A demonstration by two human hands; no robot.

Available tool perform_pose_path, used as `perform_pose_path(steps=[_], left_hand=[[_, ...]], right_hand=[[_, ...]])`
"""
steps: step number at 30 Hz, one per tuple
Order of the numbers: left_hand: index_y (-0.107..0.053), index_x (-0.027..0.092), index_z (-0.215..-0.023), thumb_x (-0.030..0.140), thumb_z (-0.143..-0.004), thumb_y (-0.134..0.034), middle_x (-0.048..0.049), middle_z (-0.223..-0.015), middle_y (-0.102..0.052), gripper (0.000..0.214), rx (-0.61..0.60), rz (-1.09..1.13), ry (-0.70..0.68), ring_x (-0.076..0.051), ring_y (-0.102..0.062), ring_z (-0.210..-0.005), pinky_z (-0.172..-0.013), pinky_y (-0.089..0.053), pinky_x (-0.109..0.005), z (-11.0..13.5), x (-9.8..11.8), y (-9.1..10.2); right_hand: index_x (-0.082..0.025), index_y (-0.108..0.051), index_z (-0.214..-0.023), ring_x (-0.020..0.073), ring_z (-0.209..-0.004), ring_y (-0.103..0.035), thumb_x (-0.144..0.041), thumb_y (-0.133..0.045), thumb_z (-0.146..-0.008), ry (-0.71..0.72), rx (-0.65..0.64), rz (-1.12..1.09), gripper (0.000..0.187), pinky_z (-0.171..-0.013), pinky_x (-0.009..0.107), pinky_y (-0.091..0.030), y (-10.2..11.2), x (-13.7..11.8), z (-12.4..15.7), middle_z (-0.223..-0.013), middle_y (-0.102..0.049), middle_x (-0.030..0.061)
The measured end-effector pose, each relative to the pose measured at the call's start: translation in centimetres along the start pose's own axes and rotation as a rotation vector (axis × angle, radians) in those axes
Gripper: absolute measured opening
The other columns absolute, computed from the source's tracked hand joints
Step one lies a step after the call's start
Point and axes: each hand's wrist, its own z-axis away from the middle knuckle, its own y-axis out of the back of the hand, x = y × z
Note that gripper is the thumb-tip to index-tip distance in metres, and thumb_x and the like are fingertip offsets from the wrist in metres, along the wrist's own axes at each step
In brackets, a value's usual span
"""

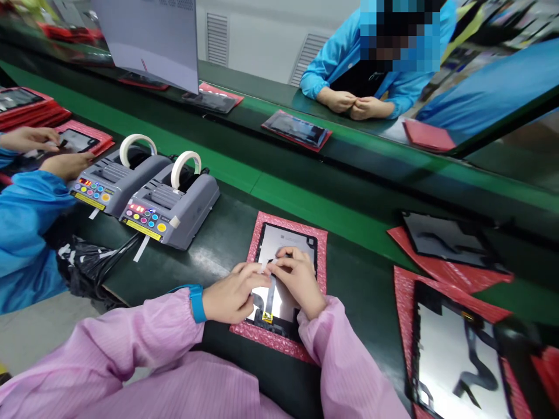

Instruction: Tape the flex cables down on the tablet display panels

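A tablet screen panel [292, 238], back side up with a silvery surface and black border, lies on a pink bubble-wrap pouch [321, 250] before me. From its lower part a flat ribbon cable [271, 295] runs up, with a yellow patch [267, 318] at its lower end. My left hand [233, 292], a blue band at its wrist, has its fingers bent together over the panel. My right hand [299, 276] pinches near the cable's upper end, where a small piece of white tape [264, 265] shows between the fingertips of both hands. The fingers partly hide this spot.
Two grey tape dispensers [174, 201] with tape rolls stand at the left, beside a black bag [85, 262]. Another panel [454, 349] lies on red wrap at the right. At the left a co-worker's hands [65, 166] work; another person [362, 107] sits across the raised ledge.
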Motion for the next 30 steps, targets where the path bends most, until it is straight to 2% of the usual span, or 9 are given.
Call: perform_pose_path(steps=[4, 7, 11, 14, 16, 21, 23, 27, 30], left_hand=[[-0.033, 0.024, -0.13, 0.002, -0.072, -0.049, -0.0142, -0.126, -0.052, 0.064, -0.071, -0.082, 0.028, -0.03, -0.041, -0.134, -0.109, -0.033, -0.052, -0.2, -0.1, -0.3], [-0.031, 0.023, -0.13, 0.002, -0.071, -0.049, -0.0148, -0.126, -0.051, 0.066, -0.057, -0.097, 0.024, -0.03, -0.042, -0.133, -0.107, -0.035, -0.05, -0.1, 0.1, -0.3], [-0.031, 0.022, -0.132, 0.0, -0.069, -0.048, -0.0154, -0.129, -0.049, 0.069, -0.017, -0.029, 0.049, -0.03, -0.044, -0.13, -0.105, -0.038, -0.049, -0.1, 0.1, 0.0], [-0.031, 0.023, -0.13, -0.003, -0.067, -0.045, -0.0117, -0.124, -0.054, 0.069, 0.013, 0.128, 0.124, -0.027, -0.051, -0.125, -0.106, -0.038, -0.048, -0.3, -0.1, 0.2], [-0.028, 0.023, -0.129, -0.004, -0.067, -0.043, -0.0098, -0.119, -0.057, 0.07, 0.032, 0.24, 0.168, -0.024, -0.057, -0.118, -0.105, -0.039, -0.046, -0.4, -0.3, 0.3], [-0.029, 0.021, -0.126, -0.001, -0.069, -0.043, -0.0075, -0.109, -0.06, 0.063, 0.035, 0.301, 0.183, -0.022, -0.059, -0.107, -0.102, -0.04, -0.043, -1.3, 0.0, 0.5], [-0.03, 0.021, -0.127, 0.001, -0.072, -0.043, -0.0061, -0.107, -0.063, 0.06, 0.016, 0.278, 0.23, -0.021, -0.06, -0.105, -0.103, -0.038, -0.042, -2.0, 0.3, 0.8], [-0.032, 0.02, -0.128, 0.01, -0.084, -0.046, -0.0039, -0.099, -0.067, 0.047, 0.082, 0.115, 0.394, -0.021, -0.062, -0.099, -0.1, -0.037, -0.042, -3.8, 0.5, 1.7], [-0.043, 0.019, -0.121, 0.013, -0.088, -0.044, -0.005, -0.102, -0.066, 0.034, 0.14, -0.07, 0.407, -0.021, -0.061, -0.099, -0.096, -0.037, -0.041, -4.9, 0.6, 2.2]], right_hand=[[-0.029, -0.076, -0.069, 0.0253, -0.098, -0.05, -0.048, -0.065, -0.084, 0.018, 0.038, 0.04, 0.026, -0.091, 0.044, -0.032, -0.4, -0.1, 0.3, -0.101, -0.063, 0.0038], [-0.03, -0.077, -0.084, 0.0254, -0.101, -0.051, -0.048, -0.07, -0.08, 0.032, 0.117, 0.036, 0.02, -0.092, 0.043, -0.033, -0.7, -0.1, -0.1, -0.105, -0.06, 0.0048], [-0.024, -0.072, -0.098, 0.0255, -0.102, -0.05, -0.05, -0.072, -0.077, 0.024, 0.287, 0.013, 0.033, -0.092, 0.042, -0.037, -0.5, 0.3, -1.8, -0.108, -0.053, 0.0075], [-0.021, -0.068, -0.104, 0.0252, -0.106, -0.049, -0.049, -0.066, -0.083, 0.032, 0.411, -0.066, 0.035, -0.094, 0.042, -0.039, 0.3, 0.1, -2.4, -0.108, -0.05, 0.0089], [-0.022, -0.07, -0.102, 0.0246, -0.108, -0.05, -0.048, -0.059, -0.088, 0.081, 0.369, -0.12, 0.031, -0.098, 0.043, -0.037, 1.2, -0.5, -2.0, -0.109, -0.051, 0.0088], [-0.026, -0.074, -0.078, 0.0257, -0.111, -0.051, -0.05, -0.066, -0.083, 0.152, -0.016, -0.214, 0.027, -0.102, 0.045, -0.034, 2.7, -1.9, -0.1, -0.116, -0.058, 0.0068], [-0.026, -0.074, -0.07, 0.026, -0.109, -0.051, -0.052, -0.067, -0.082, 0.124, -0.043, -0.195, 0.03, -0.1, 0.045, -0.034, 3.1, -1.8, 0.1, -0.114, -0.059, 0.0066], [-0.023, -0.076, -0.073, 0.0273, -0.107, -0.049, -0.058, -0.061, -0.082, -0.062, 0.185, -0.1, 0.038, -0.099, 0.045, -0.031, 3.4, -0.2, -0.3, -0.106, -0.063, 0.0087], [-0.021, -0.076, -0.075, 0.0287, -0.106, -0.046, -0.064, -0.058, -0.08, -0.219, 0.359, -0.03, 0.047, -0.097, 0.044, -0.029, 3.0, 1.1, -0.6, -0.106, -0.063, 0.0101]])
